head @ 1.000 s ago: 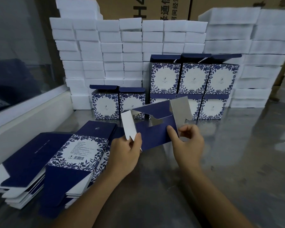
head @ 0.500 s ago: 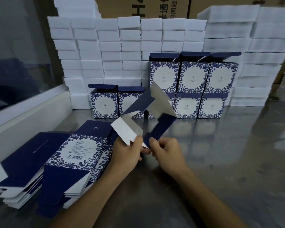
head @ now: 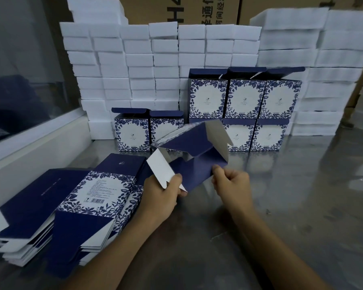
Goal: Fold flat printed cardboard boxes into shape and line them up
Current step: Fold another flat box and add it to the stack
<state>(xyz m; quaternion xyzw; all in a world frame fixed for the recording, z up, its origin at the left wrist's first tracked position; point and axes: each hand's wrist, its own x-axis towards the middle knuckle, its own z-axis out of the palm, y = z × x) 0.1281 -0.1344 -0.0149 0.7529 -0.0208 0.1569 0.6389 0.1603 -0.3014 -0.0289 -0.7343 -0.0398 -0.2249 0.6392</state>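
Note:
A half-opened navy and white printed box [head: 194,158] hangs above the metal table [head: 281,206], its flaps spread. My left hand [head: 164,195] pinches its white flap at the lower left. My right hand [head: 232,185] pinches the navy panel's lower right corner. Stacks of flat printed boxes [head: 86,197] lie to the left of my left arm. Folded boxes [head: 245,99] with blue floral print stand in a row at the back, two levels high on the right, with a single-level pair [head: 132,130] on the left.
Stacked white foam blocks [head: 134,65] form a wall behind the folded boxes, with brown cartons [head: 197,9] behind them. A white ledge and glass pane [head: 29,130] border the table's left side.
The box has been turned and spread wider between my hands. My right hand moved right, away from the left hand, and now pinches the navy panel's corner.

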